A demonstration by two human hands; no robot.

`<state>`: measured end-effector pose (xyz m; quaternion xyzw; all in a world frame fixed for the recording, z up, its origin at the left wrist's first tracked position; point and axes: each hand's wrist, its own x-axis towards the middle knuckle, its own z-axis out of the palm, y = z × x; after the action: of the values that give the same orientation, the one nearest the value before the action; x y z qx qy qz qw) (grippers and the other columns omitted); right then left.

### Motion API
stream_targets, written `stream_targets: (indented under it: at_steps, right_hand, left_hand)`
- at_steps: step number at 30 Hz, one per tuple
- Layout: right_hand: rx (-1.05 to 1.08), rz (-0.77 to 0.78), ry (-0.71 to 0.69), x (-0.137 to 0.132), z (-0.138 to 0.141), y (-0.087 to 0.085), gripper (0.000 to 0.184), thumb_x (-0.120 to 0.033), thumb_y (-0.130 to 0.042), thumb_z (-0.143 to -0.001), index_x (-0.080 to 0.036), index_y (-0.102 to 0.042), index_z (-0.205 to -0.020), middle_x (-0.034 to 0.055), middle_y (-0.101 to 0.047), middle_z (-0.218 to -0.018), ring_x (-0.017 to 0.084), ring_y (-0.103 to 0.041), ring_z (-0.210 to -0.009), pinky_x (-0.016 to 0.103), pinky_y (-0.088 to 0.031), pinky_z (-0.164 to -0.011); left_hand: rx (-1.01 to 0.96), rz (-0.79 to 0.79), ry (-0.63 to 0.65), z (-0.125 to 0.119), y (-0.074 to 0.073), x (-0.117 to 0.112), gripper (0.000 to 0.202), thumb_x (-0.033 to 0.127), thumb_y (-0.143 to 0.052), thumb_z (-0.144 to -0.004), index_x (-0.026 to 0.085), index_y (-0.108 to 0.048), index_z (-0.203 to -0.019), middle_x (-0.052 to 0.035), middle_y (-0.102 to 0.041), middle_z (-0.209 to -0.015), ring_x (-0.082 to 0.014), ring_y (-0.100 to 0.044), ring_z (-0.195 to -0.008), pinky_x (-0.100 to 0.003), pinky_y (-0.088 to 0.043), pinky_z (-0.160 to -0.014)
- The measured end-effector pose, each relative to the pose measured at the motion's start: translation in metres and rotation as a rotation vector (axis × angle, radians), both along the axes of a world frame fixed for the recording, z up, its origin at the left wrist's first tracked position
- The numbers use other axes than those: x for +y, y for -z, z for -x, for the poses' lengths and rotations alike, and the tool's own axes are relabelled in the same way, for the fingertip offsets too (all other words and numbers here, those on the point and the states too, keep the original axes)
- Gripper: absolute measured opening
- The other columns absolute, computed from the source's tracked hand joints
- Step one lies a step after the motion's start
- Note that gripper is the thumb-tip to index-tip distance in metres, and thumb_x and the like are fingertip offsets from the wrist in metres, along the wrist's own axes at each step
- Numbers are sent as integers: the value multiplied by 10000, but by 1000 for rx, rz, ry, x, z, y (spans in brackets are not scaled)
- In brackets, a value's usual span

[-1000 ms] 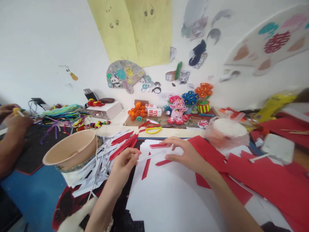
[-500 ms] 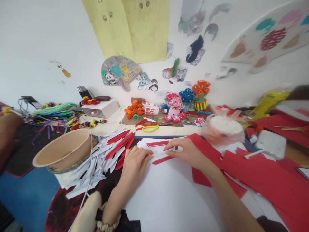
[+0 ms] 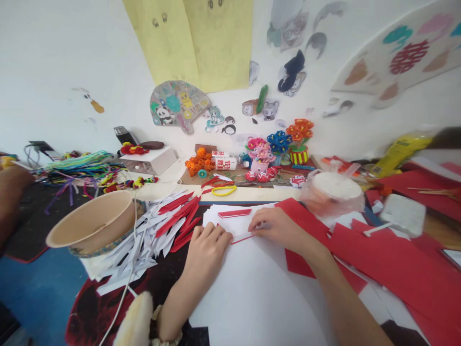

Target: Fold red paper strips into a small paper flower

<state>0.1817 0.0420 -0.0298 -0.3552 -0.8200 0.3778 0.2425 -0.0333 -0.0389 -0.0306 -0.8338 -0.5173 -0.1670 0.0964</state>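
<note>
A narrow folded paper strip [image 3: 242,238], white with a red edge, lies across a stack of white paper [image 3: 248,288]. My left hand [image 3: 209,245] is closed at the strip's left end, thumb and fingertips pressed together. At its right end my right hand [image 3: 275,225] pinches it between thumb and forefinger. Just beyond both hands, a second red strip with a white line [image 3: 234,213] rests flat on the stack. Left of my left hand is a pile of folded white strips [image 3: 144,240] with several red strips [image 3: 182,216] on top.
Red paper sheets [image 3: 382,264] spread to the right. A beige bowl [image 3: 90,223] stands left, with a white cord [image 3: 135,230] beside it. Yellow-handled scissors [image 3: 224,191] lie behind the stack. A bagged white-lidded container [image 3: 336,190] sits back right. Another person's hand [image 3: 14,192] shows far left.
The near strip showed a wide red face and now shows mostly white with a thin red edge. My left hand has moved slightly right and its fingers have curled onto the strip.
</note>
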Motion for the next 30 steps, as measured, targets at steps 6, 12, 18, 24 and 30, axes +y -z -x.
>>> stream_targets:
  at_steps: [6,12,18,24,30]
  right_hand:
    - [-102,-31,13,3,1,5,65,-149,-678,-752,-199,-718,-767,32,-696,-831,183,-617,-796,286,-460,-723]
    - [-145,-35,22,2,3,4,88,-130,-685,-735,-189,-711,-794,34,-673,-834,173,-608,-777,275,-454,-697]
    - [-151,-28,16,1,5,5,61,-149,-687,-736,-186,-703,-782,24,-665,-818,158,-608,-746,266,-445,-678]
    - [-117,-10,-2,-2,6,4,90,-165,-689,-728,-184,-706,-815,32,-670,-824,158,-601,-735,261,-449,-658]
    - [-69,36,46,-2,-3,-3,235,-284,-755,-702,-208,-711,-920,41,-697,-904,188,-597,-787,295,-462,-689]
  left_hand:
    - [12,-6,-158,5,-7,-5,212,243,-453,-954,216,-650,-881,-17,-672,-865,-199,-547,-808,-344,-299,-708]
    - [-25,196,-437,13,-13,-10,175,295,-516,-906,174,-636,-866,-58,-661,-859,-236,-598,-840,-336,-372,-694]
    - [-29,266,-474,10,-18,-7,168,198,-467,-889,176,-591,-777,-58,-666,-810,-237,-619,-822,-339,-414,-721]
    - [-274,127,-377,5,-24,-2,140,180,-474,-866,199,-501,-730,-1,-646,-681,-180,-601,-643,-284,-398,-619]
    - [-406,179,-193,-1,-24,8,148,264,-513,-898,205,-572,-775,12,-681,-756,-166,-608,-701,-310,-397,-705]
